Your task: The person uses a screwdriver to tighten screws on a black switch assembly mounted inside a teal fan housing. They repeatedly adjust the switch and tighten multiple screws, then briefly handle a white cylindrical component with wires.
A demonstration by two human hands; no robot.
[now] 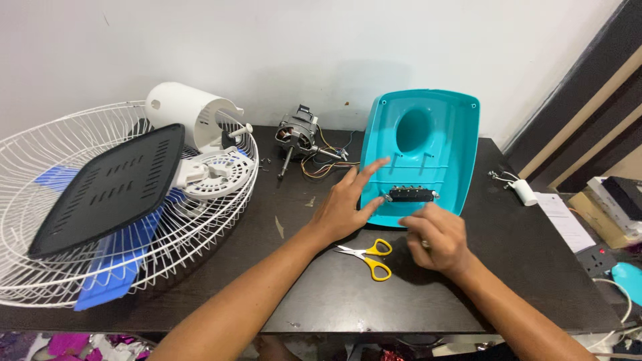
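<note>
On the dark tabletop (321, 294), a teal plastic fan base (428, 150) lay upturned toward the wall, a black switch block (409, 194) along its near edge. The left hand (344, 204) rested against the base's left side, fingers spread apart. The right hand (438, 237) hovered just beside the switch block, fingers curled together, whether pinching anything I couldn't tell. Yellow-handled scissors (368, 257) lay between the wrists; a white wire fan guard (100, 220) sat far left.
</note>
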